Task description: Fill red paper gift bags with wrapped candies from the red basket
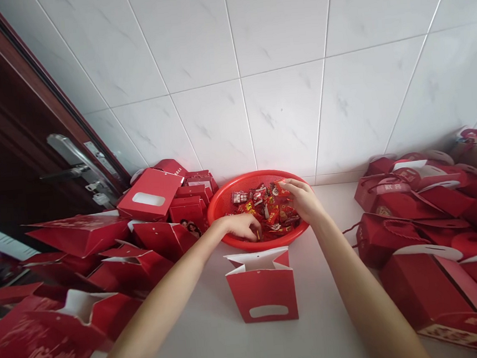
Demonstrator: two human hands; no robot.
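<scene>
A red plastic basket (219, 198) with a perforated wall holds a pile of small wrapped candies (271, 212). My left hand (242, 226) reaches over its left front rim, fingers curled down among the candies; what lies inside them is hidden. At the right side of the basket my right hand (302, 197) hangs over the pile, fingers stretched out and slightly bent, with no candy visible in them. Just in front of the basket a red paper gift bag (269, 294) stands upright, its top open and a pale oval window low on its front.
Several red bags and boxes (152, 195) crowd the left side, some with open tops. On the right, closed red boxes (423, 285) with rope handles are piled. A tiled wall (283, 114) rises behind the white tabletop (318, 328); a dark door (19, 109) stands at left.
</scene>
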